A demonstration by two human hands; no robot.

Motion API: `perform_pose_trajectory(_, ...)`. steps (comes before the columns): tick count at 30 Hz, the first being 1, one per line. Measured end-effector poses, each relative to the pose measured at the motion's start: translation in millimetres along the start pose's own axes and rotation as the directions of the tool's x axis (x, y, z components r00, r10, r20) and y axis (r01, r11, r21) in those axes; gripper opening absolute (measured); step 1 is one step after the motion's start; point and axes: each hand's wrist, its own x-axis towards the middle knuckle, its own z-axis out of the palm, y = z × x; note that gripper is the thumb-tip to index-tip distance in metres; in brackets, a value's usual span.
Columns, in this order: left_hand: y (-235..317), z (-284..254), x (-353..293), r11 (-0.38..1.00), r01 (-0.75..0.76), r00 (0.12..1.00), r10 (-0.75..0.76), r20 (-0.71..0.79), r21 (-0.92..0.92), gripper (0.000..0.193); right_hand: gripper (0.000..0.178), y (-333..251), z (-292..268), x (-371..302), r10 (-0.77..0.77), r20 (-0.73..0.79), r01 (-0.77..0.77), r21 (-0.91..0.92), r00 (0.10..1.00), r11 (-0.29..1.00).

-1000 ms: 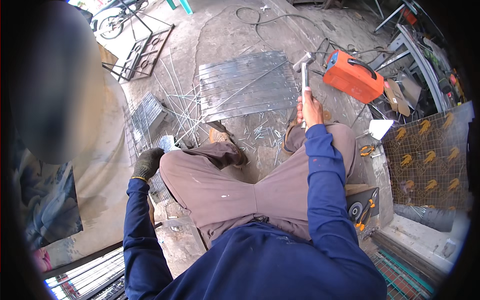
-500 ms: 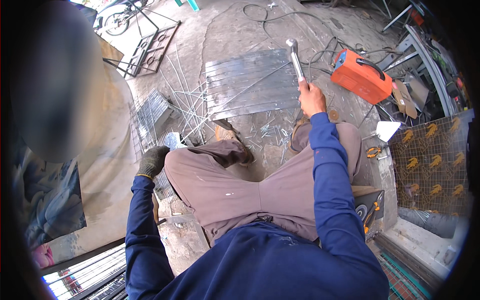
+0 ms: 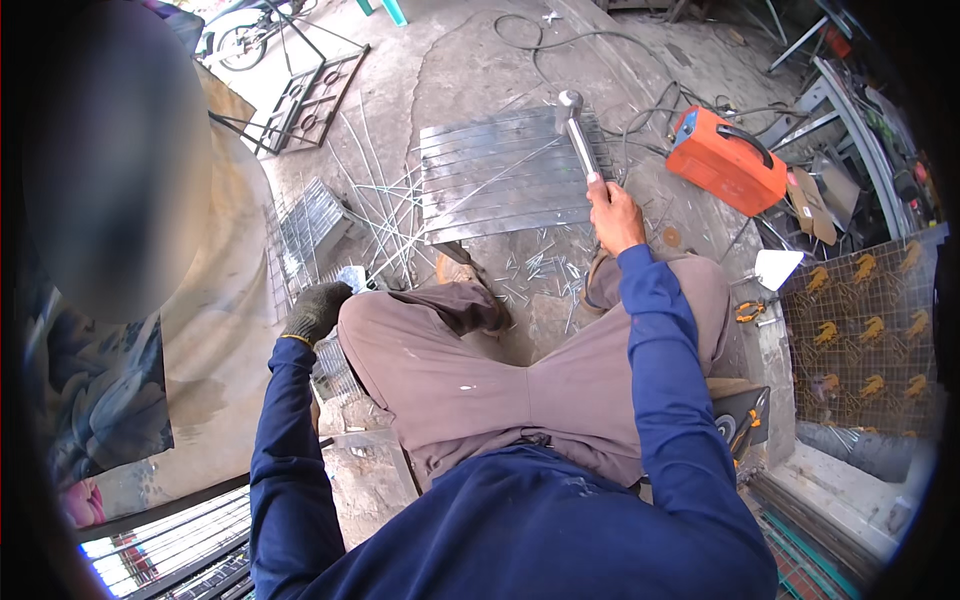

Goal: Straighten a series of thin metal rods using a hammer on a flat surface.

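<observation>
My bare right hand [image 3: 617,218] is wrapped round the handle of a hammer [image 3: 582,148]. The hammer's rounded metal head hangs over the far right part of a low metal table [image 3: 485,200] topped with parallel flat strips. A thin rod [image 3: 500,182] lies slantwise across those strips. Beside my left knee, my left hand [image 3: 316,312] wears a dark knitted glove, its fingers curled in; whatever they hold is hidden. Right by the glove is a shiny bent metal piece [image 3: 350,278].
Short metal bits [image 3: 545,268] litter the floor between my boots. Long thin rods [image 3: 385,215] and a stack of metal strips [image 3: 313,222] lie left of the table. An orange machine [image 3: 725,160] with cables stands at right. Cloth [image 3: 215,350] covers the left side.
The hammer head has shifted left and a little nearer to me over the table. My left hand has moved slightly forward beside the knee. The whole view has shifted slightly.
</observation>
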Motion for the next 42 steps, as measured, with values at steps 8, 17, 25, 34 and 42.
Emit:
perform_pose_trajectory(8, 2.6, -7.0, 18.0, 0.997, -0.065, 0.998, 0.065, 0.015, 0.045, 0.025, 0.057, 6.0, 6.2, -6.9, -0.100, -0.005, 0.100, -0.040, 0.995, 0.994)
perform_pose_trajectory(17, 1.2, 3.1, 28.5, 0.992, -0.119, 0.985, 0.114, -0.133, -0.032, 0.022, 0.055, -30.3, -0.8, -31.8, -0.151, -0.024, 0.152, 0.088, 0.988, 0.984)
perform_pose_trajectory(25, 7.6, 10.1, 44.9, 0.977, -0.210, 0.973, 0.205, -0.103, -0.035, 0.025, 0.063, -23.3, 10.8, -26.0, -0.133, 0.106, 0.149, -0.156, 0.985, 0.976)
perform_pose_trajectory(34, 2.1, 11.9, 43.7, 0.987, -0.160, 0.985, 0.158, -0.067, -0.029, 0.031, 0.057, -58.9, 4.0, -49.4, -0.147, 0.130, 0.146, 0.013, 0.981, 0.989)
perform_pose_trajectory(42, 15.4, 2.0, 43.5, 0.989, -0.141, 0.990, 0.140, -0.022, -0.043, 0.029, 0.057, -61.0, 11.2, -49.6, -0.123, 0.173, 0.116, 0.051, 0.977, 0.992)
